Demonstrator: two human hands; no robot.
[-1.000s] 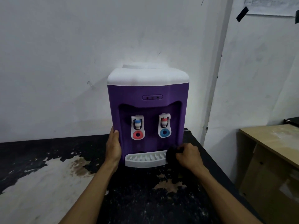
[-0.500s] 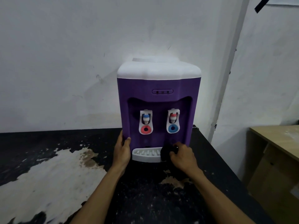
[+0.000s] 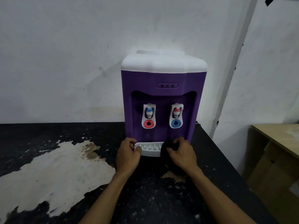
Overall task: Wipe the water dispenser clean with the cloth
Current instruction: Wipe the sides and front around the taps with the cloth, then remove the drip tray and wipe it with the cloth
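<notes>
A purple water dispenser (image 3: 163,78) with a white top stands at the back of a black counter (image 3: 153,199), against the wall. It has two white taps and a white drip tray (image 3: 149,149) at its foot. My left hand (image 3: 127,155) grips the left end of the drip tray, thumb on its front corner. My right hand (image 3: 182,153) holds a dark cloth (image 3: 164,150) pressed on the tray's right end. Part of the cloth is hidden under that hand.
The counter's black surface is worn, with a large pale peeled patch (image 3: 53,168) at the left. Its right edge drops off beside a light wooden desk (image 3: 278,139). A white wall with a corner strip (image 3: 233,88) stands close behind the dispenser.
My left hand slid down from the dispenser's left side to the drip tray's left end. My right hand with the cloth stays at the tray's right end. The camera shifted left.
</notes>
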